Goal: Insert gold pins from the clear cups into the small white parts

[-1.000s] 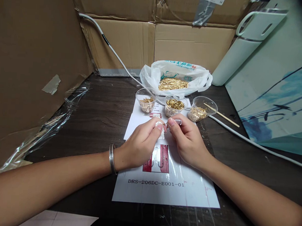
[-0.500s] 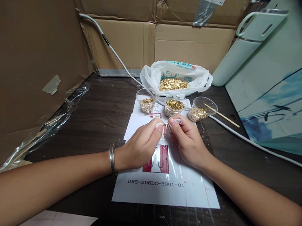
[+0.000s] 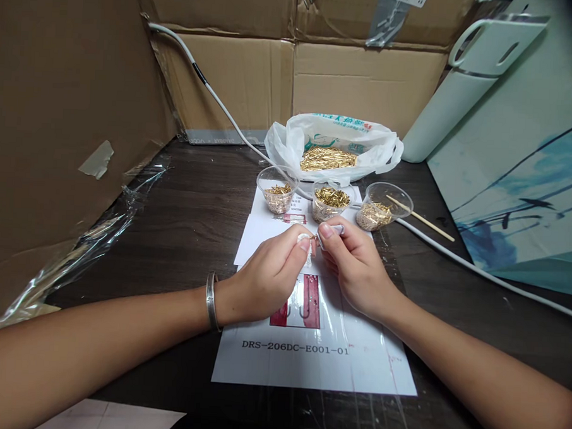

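Note:
My left hand [image 3: 269, 267] is closed, its thumb pressed to the index finger on a small gold pin [image 3: 313, 237]. White wrapping or crumpled material [image 3: 304, 240] shows around those fingertips. Facing it, my right hand [image 3: 353, 262] pinches a small flat grey-white piece [image 3: 335, 230], whose kind I cannot make out. The pin bridges the narrow gap between both sets of fingertips; its far end is too small to tell. Under the hands lie printed sheets [image 3: 317, 371] with red-and-white pictures.
Just beyond the hands stand clear plastic cups of small gold parts: a left cup [image 3: 277, 204], a middle cup [image 3: 330, 214] and a right cup [image 3: 371, 224] with a wooden stick [image 3: 430, 225] beside it. Behind are a plastic bag [image 3: 284, 148] of gold pins, a white cable [image 3: 224, 107] and a tumbler [image 3: 449, 114].
Almost nothing differs. Both hands stay together in the same pinch, and the view has shifted very slightly.

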`<action>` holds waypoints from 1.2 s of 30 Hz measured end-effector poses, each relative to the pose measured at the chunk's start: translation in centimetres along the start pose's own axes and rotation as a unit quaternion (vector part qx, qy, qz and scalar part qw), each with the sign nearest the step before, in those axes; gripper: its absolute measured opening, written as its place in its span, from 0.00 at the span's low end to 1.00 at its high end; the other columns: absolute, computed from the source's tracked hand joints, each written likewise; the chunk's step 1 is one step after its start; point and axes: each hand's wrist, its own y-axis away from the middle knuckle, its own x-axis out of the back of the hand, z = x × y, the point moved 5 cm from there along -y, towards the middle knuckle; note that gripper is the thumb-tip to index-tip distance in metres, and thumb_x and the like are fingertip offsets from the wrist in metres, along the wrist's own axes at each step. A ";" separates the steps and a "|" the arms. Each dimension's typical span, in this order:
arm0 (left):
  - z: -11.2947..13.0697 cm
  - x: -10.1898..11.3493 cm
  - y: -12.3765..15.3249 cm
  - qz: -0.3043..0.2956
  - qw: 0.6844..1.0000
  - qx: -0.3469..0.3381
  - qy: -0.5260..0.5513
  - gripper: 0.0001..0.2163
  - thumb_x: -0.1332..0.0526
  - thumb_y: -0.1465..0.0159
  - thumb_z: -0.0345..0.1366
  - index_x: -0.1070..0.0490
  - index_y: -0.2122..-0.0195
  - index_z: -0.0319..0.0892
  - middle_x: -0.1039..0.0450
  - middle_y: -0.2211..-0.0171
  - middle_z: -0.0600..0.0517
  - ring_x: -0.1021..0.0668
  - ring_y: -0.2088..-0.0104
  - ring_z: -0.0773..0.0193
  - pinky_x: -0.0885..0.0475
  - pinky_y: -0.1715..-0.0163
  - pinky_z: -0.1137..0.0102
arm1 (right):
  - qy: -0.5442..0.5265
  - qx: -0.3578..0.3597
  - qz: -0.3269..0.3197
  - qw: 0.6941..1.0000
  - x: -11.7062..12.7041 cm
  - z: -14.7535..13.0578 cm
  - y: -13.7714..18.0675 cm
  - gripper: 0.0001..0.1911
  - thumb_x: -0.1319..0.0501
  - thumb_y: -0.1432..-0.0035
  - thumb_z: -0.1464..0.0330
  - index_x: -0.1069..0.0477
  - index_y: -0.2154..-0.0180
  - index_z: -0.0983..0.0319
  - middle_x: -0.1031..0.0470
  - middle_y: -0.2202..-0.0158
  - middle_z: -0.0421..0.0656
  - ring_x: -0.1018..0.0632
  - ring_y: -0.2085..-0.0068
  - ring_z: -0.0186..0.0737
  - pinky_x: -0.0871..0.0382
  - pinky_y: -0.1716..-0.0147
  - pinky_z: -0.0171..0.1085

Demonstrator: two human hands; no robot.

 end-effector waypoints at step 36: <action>-0.6 -0.1 -0.1 0.004 0.999 0.027 -0.044 0.12 0.58 0.30 0.37 0.45 0.70 0.41 0.41 0.74 0.55 0.38 0.73 0.68 0.43 0.72 0.68 | 0.244 0.028 0.046 0.968 -0.4 -0.7 0.0 0.15 0.50 0.36 0.64 0.41 0.74 0.61 0.43 0.80 0.34 0.41 0.77 0.29 0.49 0.77 0.34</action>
